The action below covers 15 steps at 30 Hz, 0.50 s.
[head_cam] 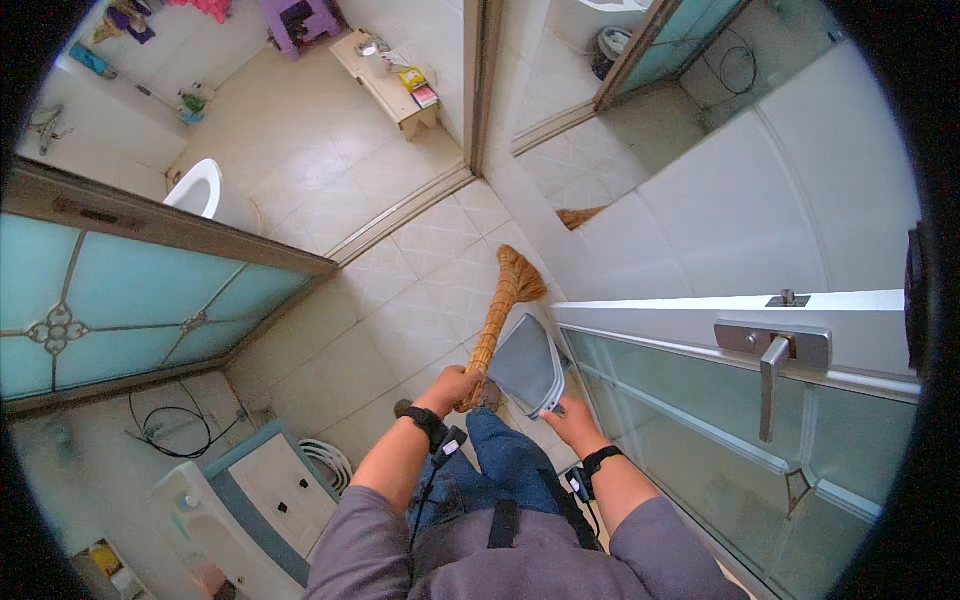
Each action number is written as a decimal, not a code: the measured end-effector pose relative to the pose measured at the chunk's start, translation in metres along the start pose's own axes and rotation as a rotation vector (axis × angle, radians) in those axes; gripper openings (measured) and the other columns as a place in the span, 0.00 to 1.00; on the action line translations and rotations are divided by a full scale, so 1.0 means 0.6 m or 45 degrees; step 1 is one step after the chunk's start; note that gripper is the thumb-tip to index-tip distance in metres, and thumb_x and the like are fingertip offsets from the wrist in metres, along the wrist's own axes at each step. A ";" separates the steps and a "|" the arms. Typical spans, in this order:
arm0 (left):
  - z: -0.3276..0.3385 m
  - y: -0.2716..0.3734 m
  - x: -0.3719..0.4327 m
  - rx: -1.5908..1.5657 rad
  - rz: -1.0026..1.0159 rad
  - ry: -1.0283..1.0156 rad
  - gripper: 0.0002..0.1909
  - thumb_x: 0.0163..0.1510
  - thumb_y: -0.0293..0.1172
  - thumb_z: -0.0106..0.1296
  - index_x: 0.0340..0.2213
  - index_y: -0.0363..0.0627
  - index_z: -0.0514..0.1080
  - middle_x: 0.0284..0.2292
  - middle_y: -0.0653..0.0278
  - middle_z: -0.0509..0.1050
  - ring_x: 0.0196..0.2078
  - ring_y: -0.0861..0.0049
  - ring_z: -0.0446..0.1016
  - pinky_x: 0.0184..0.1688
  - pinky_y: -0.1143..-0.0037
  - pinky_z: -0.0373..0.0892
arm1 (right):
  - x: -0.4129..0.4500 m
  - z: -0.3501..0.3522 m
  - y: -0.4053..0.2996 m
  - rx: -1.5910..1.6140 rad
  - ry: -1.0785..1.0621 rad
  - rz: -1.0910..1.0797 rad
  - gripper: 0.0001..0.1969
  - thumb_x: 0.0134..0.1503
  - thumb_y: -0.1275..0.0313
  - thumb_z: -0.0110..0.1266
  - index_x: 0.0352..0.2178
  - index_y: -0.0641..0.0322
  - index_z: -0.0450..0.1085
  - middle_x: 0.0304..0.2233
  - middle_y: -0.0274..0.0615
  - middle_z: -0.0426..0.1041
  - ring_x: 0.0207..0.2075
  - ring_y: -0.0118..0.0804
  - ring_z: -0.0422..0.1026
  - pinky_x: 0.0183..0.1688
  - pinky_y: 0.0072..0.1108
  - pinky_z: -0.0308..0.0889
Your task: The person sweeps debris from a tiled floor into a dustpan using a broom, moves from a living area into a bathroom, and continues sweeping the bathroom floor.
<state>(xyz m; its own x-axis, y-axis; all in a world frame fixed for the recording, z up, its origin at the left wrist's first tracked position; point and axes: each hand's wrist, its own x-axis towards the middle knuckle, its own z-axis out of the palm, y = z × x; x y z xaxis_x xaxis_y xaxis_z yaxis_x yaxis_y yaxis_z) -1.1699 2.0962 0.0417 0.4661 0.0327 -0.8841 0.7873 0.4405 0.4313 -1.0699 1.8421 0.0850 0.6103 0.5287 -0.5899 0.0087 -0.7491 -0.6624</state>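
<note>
My left hand (457, 388) is closed around the lower end of a straw broom (496, 321). The broom's handle is bound straw, and its flared bristle head points away from me, over the pale floor tiles by the white wall. Low on the right, my right hand (570, 421) grips the near end of a grey dustpan (527, 358). The pan's wide end points away from me, beside the broom handle and close to the white door. I cannot tell whether anything lies in the pan.
An open white glazed door (735, 305) with a lever handle (772, 386) stands at my right. Blue glass sliding panels (165, 292) are at the left, with a floor track (405, 214) ahead. Beyond are a toilet (202, 191) and a wooden bench (367, 82). A washbasin cabinet (277, 487) stands lower left.
</note>
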 end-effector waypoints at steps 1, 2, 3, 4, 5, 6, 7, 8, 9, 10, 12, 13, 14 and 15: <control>0.019 0.002 0.021 0.010 -0.003 -0.022 0.17 0.53 0.41 0.47 0.30 0.34 0.67 0.22 0.59 0.71 0.19 0.74 0.71 0.21 0.76 0.67 | -0.003 -0.002 0.019 -0.001 0.017 0.017 0.20 0.45 0.60 0.61 0.36 0.63 0.70 0.31 0.55 0.73 0.35 0.54 0.72 0.37 0.33 0.67; 0.038 0.005 0.043 0.066 0.005 -0.056 0.17 0.53 0.41 0.46 0.31 0.34 0.67 0.23 0.58 0.72 0.19 0.75 0.71 0.21 0.75 0.67 | -0.007 0.003 0.046 -0.069 0.054 0.021 0.20 0.45 0.61 0.61 0.36 0.62 0.70 0.31 0.54 0.73 0.35 0.54 0.72 0.37 0.32 0.67; 0.063 0.008 0.064 0.122 0.009 -0.104 0.18 0.53 0.41 0.46 0.32 0.34 0.68 0.23 0.57 0.72 0.19 0.75 0.71 0.20 0.75 0.67 | -0.015 0.001 0.070 -0.140 0.095 0.039 0.20 0.45 0.61 0.61 0.36 0.62 0.70 0.31 0.54 0.73 0.35 0.54 0.72 0.37 0.32 0.67; 0.057 -0.033 0.115 0.247 0.182 -0.010 0.18 0.53 0.41 0.44 0.35 0.35 0.68 0.26 0.56 0.73 0.23 0.72 0.72 0.25 0.72 0.68 | -0.015 0.008 0.059 -0.105 0.093 0.000 0.20 0.45 0.61 0.61 0.36 0.61 0.71 0.31 0.54 0.73 0.35 0.53 0.72 0.37 0.32 0.67; 0.054 -0.064 0.150 0.238 0.186 0.000 0.18 0.53 0.41 0.44 0.35 0.35 0.68 0.26 0.56 0.73 0.23 0.72 0.72 0.25 0.72 0.68 | -0.014 0.010 0.047 -0.110 0.086 -0.011 0.20 0.45 0.61 0.61 0.36 0.61 0.71 0.31 0.54 0.73 0.35 0.53 0.72 0.37 0.32 0.67; 0.067 -0.071 0.161 0.404 0.350 0.119 0.20 0.53 0.41 0.44 0.39 0.36 0.66 0.29 0.52 0.74 0.30 0.64 0.73 0.32 0.69 0.68 | -0.021 0.007 0.045 -0.101 0.083 0.003 0.19 0.45 0.61 0.61 0.36 0.61 0.71 0.31 0.54 0.73 0.35 0.54 0.72 0.37 0.32 0.67; 0.073 -0.078 0.168 0.564 0.517 0.247 0.22 0.52 0.41 0.45 0.43 0.37 0.65 0.32 0.47 0.74 0.36 0.56 0.74 0.39 0.65 0.68 | -0.023 0.006 0.042 -0.094 0.075 0.011 0.19 0.45 0.60 0.61 0.36 0.61 0.71 0.31 0.54 0.73 0.35 0.54 0.72 0.37 0.33 0.67; 0.069 -0.088 0.170 0.561 0.513 0.251 0.22 0.52 0.41 0.45 0.43 0.37 0.65 0.32 0.47 0.74 0.36 0.56 0.74 0.39 0.65 0.68 | -0.021 0.006 0.041 -0.095 0.070 0.010 0.19 0.45 0.60 0.61 0.36 0.61 0.71 0.31 0.54 0.73 0.35 0.54 0.72 0.37 0.33 0.67; 0.098 -0.060 0.145 0.749 0.354 0.221 0.22 0.52 0.41 0.43 0.46 0.40 0.63 0.35 0.46 0.73 0.39 0.53 0.72 0.41 0.63 0.67 | -0.032 -0.004 0.066 -0.122 0.114 0.081 0.20 0.45 0.60 0.61 0.36 0.61 0.71 0.31 0.54 0.73 0.35 0.55 0.72 0.37 0.33 0.67; 0.100 -0.035 0.119 0.937 0.203 0.237 0.23 0.52 0.40 0.42 0.48 0.43 0.61 0.37 0.44 0.72 0.42 0.50 0.70 0.43 0.61 0.66 | -0.034 -0.007 0.072 -0.141 0.140 0.111 0.20 0.45 0.60 0.61 0.36 0.61 0.71 0.30 0.55 0.73 0.34 0.55 0.72 0.36 0.33 0.67; 0.069 -0.030 0.097 1.017 0.182 0.260 0.23 0.52 0.39 0.41 0.49 0.45 0.61 0.38 0.44 0.72 0.42 0.49 0.70 0.43 0.60 0.65 | -0.027 -0.009 0.071 -0.130 0.129 0.111 0.20 0.45 0.60 0.61 0.36 0.61 0.71 0.30 0.55 0.73 0.34 0.55 0.72 0.36 0.33 0.67; 0.051 -0.031 0.088 1.090 0.161 0.275 0.22 0.52 0.38 0.40 0.49 0.47 0.61 0.38 0.43 0.72 0.42 0.49 0.70 0.44 0.60 0.65 | -0.022 -0.009 0.072 -0.127 0.120 0.118 0.20 0.45 0.60 0.61 0.36 0.61 0.71 0.30 0.55 0.73 0.34 0.55 0.72 0.36 0.33 0.67; 0.032 -0.033 0.078 1.023 0.067 0.261 0.22 0.53 0.38 0.38 0.49 0.48 0.61 0.39 0.43 0.71 0.42 0.50 0.70 0.44 0.59 0.65 | -0.017 -0.009 0.072 -0.120 0.114 0.109 0.20 0.45 0.60 0.61 0.36 0.61 0.71 0.30 0.55 0.73 0.34 0.55 0.72 0.36 0.33 0.67; -0.012 -0.066 0.084 1.073 0.123 0.290 0.21 0.54 0.39 0.37 0.49 0.49 0.61 0.40 0.44 0.71 0.43 0.50 0.70 0.44 0.59 0.65 | -0.008 -0.005 0.055 -0.102 0.106 0.077 0.20 0.45 0.60 0.61 0.36 0.61 0.71 0.30 0.55 0.73 0.34 0.54 0.72 0.36 0.33 0.67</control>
<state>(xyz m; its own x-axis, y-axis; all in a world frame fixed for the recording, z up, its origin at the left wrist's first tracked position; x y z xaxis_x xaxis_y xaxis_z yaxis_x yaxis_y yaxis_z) -1.1806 2.0870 -0.0210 0.5247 0.2534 -0.8127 0.8266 -0.3796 0.4154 -1.0701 1.8136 0.0673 0.6751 0.4495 -0.5850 0.0314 -0.8098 -0.5859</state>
